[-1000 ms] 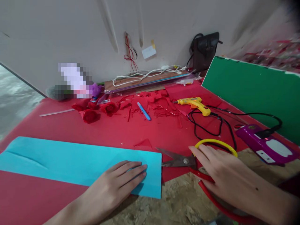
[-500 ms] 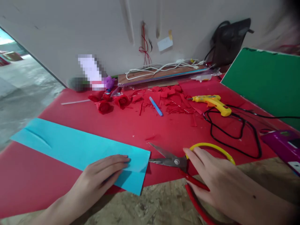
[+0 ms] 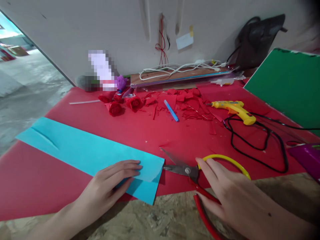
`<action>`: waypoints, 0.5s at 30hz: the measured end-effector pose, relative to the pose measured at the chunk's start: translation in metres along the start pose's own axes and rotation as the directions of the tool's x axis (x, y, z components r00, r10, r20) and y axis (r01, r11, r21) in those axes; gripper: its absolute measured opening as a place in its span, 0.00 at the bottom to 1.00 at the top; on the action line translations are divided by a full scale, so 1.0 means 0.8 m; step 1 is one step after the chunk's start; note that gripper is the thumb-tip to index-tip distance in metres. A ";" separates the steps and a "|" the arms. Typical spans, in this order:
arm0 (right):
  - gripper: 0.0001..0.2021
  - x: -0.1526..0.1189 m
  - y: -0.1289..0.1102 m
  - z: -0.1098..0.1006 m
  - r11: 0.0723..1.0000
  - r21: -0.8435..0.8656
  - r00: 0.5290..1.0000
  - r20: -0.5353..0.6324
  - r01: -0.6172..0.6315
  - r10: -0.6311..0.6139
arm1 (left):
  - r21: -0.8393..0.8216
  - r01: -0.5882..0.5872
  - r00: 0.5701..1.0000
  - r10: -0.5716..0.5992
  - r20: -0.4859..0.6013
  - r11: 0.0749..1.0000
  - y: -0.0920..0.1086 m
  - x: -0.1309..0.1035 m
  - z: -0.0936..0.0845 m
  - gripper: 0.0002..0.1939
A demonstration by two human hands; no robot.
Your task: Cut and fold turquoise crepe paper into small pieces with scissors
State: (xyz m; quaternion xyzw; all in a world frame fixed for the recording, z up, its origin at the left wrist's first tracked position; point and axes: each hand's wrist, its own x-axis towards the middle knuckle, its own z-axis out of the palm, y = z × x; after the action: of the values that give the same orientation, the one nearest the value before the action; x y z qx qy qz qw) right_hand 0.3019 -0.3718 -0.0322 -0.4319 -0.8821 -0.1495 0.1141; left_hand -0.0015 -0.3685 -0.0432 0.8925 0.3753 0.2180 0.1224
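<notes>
A long light-blue paper strip lies slantwise across the red sheet, folded over along its length near the right end. My left hand grips and presses that end, fingers on top of the fold; the thumb is partly hidden. Scissors with one yellow and one red handle are held in my right hand, with fingers at the yellow loop and thumb at the red one. Their blades are spread, pointing left. The lower blade's tip meets the strip's right edge, while the upper blade stands apart above it.
Red paper roses, red scraps and a blue pen lie farther back. A yellow glue gun with a looping black cord is at right, near a green board and a purple object.
The view has shifted, so the background sits farther right and higher. The scissors are slightly closer to the paper, blades still spread. The fold's right corner looks a little more raised.
</notes>
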 end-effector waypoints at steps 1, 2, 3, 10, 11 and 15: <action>0.22 0.000 0.000 0.002 1.000 0.003 1.000 -0.003 -0.004 0.004 | 0.000 -0.011 1.000 0.011 -0.001 1.000 0.000 0.000 0.000 0.11; 0.22 0.000 -0.001 0.003 1.000 0.005 1.000 -0.003 -0.006 0.006 | 0.005 -0.019 1.000 0.019 0.001 1.000 0.001 0.000 0.000 0.10; 0.22 0.000 -0.001 0.004 1.000 0.008 1.000 0.002 -0.006 0.006 | 0.018 -0.026 1.000 0.025 0.009 1.000 0.001 0.000 0.001 0.10; 0.22 0.002 -0.001 0.001 1.000 0.001 0.999 0.033 0.021 -0.021 | 0.172 -0.130 0.984 0.106 0.141 0.976 0.005 -0.006 0.000 0.12; 0.22 0.002 -0.001 0.000 1.000 -0.003 0.999 0.034 0.024 -0.024 | 0.179 -0.122 0.984 0.095 0.151 0.976 0.006 -0.006 -0.001 0.14; 0.22 0.004 -0.001 0.000 1.000 -0.012 0.999 0.034 0.026 -0.026 | 0.238 -0.101 0.982 0.059 0.178 0.966 0.007 0.000 -0.004 0.21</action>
State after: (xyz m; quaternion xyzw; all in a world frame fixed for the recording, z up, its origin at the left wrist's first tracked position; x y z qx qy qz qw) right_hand 0.2996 -0.3698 -0.0313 -0.4236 -0.8885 -0.1492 0.0944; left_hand 0.0005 -0.3722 -0.0385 0.9306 0.3510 0.0982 0.0335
